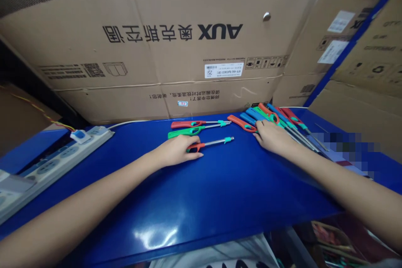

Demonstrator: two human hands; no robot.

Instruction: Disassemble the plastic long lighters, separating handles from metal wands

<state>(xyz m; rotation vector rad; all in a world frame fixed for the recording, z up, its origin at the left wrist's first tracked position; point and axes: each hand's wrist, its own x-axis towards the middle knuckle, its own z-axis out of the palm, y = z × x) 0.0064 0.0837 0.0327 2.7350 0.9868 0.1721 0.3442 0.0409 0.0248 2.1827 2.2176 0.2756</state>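
Note:
My left hand is closed around the handle of an orange-red utility lighter, its metal tube pointing right. Just beyond it lie a green lighter and a red lighter, side by side on the blue table. My right hand is at the left side of a pile of lighters, its fingers curled down on the handles. An orange lighter and a blue lighter are closest to those fingers. A red lighter lies at the pile's right. My right palm and wrist hide part of the pile.
A large cardboard box stands upright along the table's back. At the left lies a white power strip with a plug in it. More cardboard stands at the right. Below the table's front right edge, containers with things in them show.

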